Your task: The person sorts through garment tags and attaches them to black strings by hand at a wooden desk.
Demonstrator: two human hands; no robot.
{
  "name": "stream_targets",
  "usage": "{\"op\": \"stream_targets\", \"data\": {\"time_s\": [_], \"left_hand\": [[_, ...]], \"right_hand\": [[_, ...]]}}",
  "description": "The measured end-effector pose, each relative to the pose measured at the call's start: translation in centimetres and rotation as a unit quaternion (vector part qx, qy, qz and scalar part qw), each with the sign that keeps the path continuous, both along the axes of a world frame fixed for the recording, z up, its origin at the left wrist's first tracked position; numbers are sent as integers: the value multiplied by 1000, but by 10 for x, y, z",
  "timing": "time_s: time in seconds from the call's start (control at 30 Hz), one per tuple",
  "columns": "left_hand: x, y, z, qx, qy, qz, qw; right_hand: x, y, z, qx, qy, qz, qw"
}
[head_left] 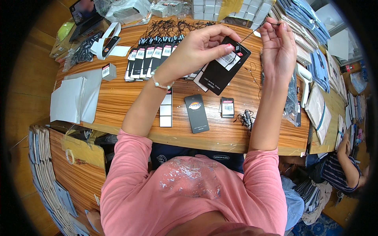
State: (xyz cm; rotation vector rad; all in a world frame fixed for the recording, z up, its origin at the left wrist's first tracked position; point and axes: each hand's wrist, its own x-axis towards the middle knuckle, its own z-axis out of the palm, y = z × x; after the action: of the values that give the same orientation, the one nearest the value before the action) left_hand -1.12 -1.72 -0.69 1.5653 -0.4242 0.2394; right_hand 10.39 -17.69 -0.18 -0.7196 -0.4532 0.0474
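Note:
My left hand (202,47) pinches a black hang tag (216,78) near its top, thumb over the white barcode sticker. A thin black string (249,35) runs from the tag's top to my right hand (278,53), whose fingertips are closed on its other end. Below them on the table lies a single dark hang tag (197,115) with a colourful logo. To its right sit a small stack of barcode cards (227,108) and a tangle of black strings (246,118). A strip of white stickers (166,112) lies to its left, partly under my left forearm.
Rows of stickered tags (151,57) with strings lie behind my left forearm. White sheets (69,100) and a small box (109,72) are at left, stacked white boxes (252,11) at the back. Folded garments (303,19) line the right; a person in stripes (340,171) is beyond.

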Motion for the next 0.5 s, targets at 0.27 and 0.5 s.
{"op": "stream_targets", "data": {"time_s": [0.27, 0.5], "left_hand": [[2, 3, -4, 42, -39, -43, 997], [4, 3, -7, 3, -97, -21, 995]], "right_hand": [[-3, 3, 0, -6, 0, -7, 1000], [-10, 0, 5, 5, -10, 6, 1000]]}}
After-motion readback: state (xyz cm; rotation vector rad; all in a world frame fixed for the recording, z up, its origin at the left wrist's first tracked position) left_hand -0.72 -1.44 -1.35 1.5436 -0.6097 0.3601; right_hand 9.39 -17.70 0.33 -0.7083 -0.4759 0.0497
